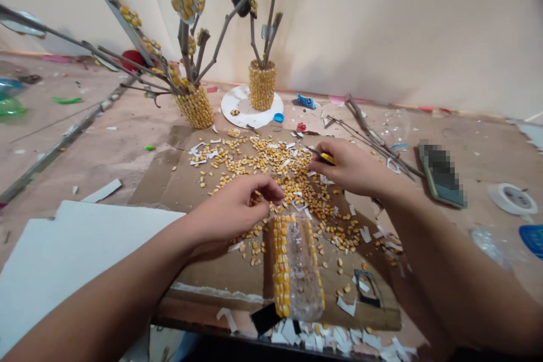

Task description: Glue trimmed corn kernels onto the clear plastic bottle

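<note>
Loosely curled above a spread of yellow corn kernels (271, 155), my left hand (241, 203) has a gap between thumb and index finger, and nothing shows in it. My right hand (348, 167), farther back over the same kernels, is closed on a small black-and-yellow tool (326, 158); its exact kind is hidden by the fingers. In front of me a clear plastic cylinder (303, 271) lies on its side, partly covered in rows of kernels along its left and right edges. Neither hand touches the cylinder. Under them is a cardboard sheet (220, 271).
Behind stand two kernel-covered pots (194, 107) with branches, one on a white plate (231, 104). White sheets (85, 260) lie left. A phone (443, 175), tape roll (512, 199) and loose twigs (373, 136) are right. Paper scraps (331, 339) litter the front edge.
</note>
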Available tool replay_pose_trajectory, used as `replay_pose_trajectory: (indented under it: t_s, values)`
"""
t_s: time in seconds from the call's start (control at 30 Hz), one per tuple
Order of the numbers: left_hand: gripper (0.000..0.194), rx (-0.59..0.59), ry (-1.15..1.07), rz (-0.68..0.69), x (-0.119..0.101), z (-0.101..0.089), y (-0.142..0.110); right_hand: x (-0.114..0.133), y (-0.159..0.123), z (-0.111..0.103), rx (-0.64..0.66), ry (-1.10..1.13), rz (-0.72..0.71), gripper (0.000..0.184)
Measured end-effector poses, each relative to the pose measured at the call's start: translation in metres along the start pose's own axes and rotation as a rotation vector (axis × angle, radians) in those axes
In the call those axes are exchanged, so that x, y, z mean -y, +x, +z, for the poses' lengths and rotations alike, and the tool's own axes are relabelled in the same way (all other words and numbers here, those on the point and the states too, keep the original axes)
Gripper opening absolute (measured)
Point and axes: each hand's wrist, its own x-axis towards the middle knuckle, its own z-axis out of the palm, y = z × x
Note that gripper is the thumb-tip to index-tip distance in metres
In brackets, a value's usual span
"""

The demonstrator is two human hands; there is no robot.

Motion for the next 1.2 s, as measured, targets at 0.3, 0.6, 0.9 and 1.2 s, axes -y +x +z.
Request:
replay_pose_trajectory:
  t_s: [0.3, 0.6, 0.9, 1.2]
  values:
    - [0.019, -0.319, 0.002, -0.036, 0.013, -0.009, 0.016, 0.005, 0.0, 0.008, 0.176, -0.154, 0.044, 0.02]
    - [0.017, -0.356, -0.019, -0.023, 0.013, -0.008, 0.014, 0.011, -0.005, 0.02, 0.19, -0.342, 0.076, 0.02]
    - [0.012, -0.3, 0.011, 0.09, 0.003, 0.007, 0.008, 0.024, -0.015, 0.006, 0.107, 0.062, -0.1, 0.012]
    - [0.013, -0.335, -0.095, 0.301, -0.004, 0.021, -0.004, 0.053, -0.038, 0.006, -0.09, 0.42, -0.42, 0.005]
